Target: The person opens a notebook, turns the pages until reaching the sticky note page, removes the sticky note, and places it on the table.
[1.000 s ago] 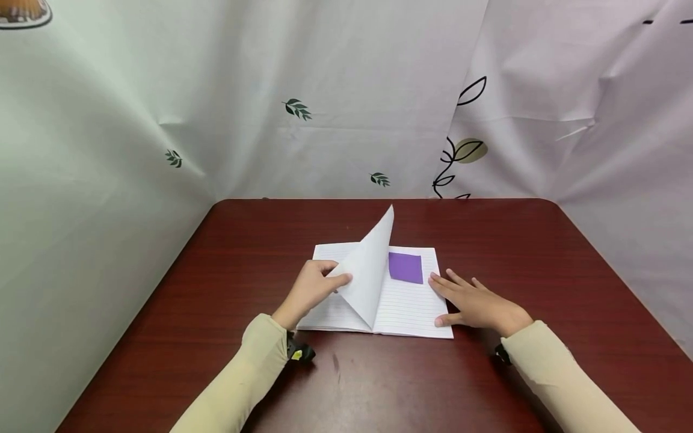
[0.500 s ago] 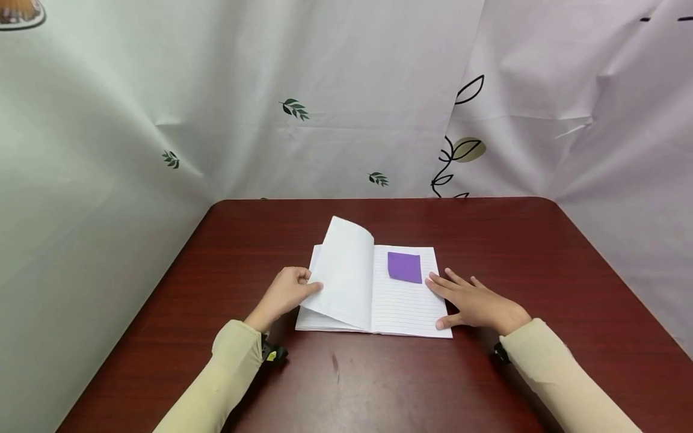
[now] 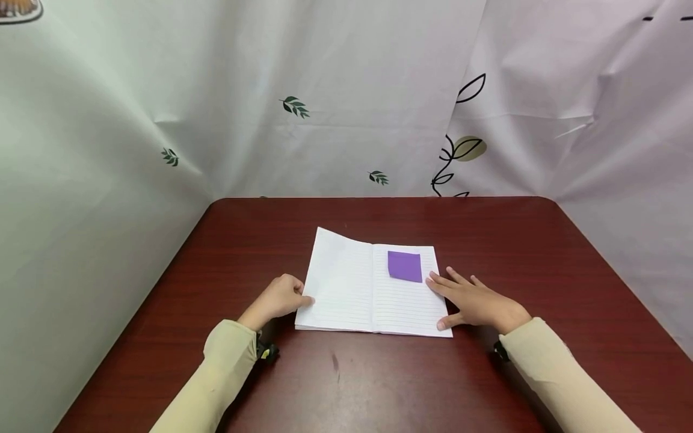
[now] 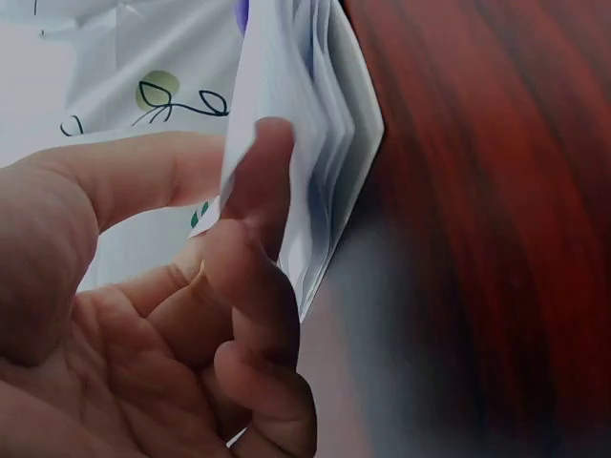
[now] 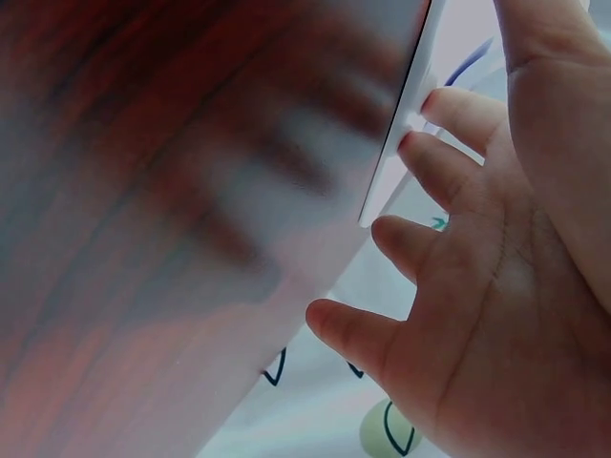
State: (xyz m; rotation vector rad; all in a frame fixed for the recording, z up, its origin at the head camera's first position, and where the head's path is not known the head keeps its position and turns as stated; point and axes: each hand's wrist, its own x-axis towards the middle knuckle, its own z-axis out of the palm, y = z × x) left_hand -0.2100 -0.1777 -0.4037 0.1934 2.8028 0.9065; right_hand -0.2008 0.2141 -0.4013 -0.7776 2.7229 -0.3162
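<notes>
An open lined notebook lies on the table, with a purple sticky note on the upper part of its right page. My left hand pinches the outer edge of the left page, whose far corner stands slightly raised. In the left wrist view, the thumb is on one side of that leaf and the index finger on the other, the remaining fingers curled. With fingers spread, my right hand rests at the notebook's right edge; the right wrist view shows its fingertips along that edge.
The dark red wooden table has rounded far corners. A pale cloth with printed leaves hangs behind it and along both sides. Dark straps sit at both wrists.
My left hand has moved left and toward me, turning the pinched page from upright down onto the notebook's left side. The right hand has stayed at the right edge.
</notes>
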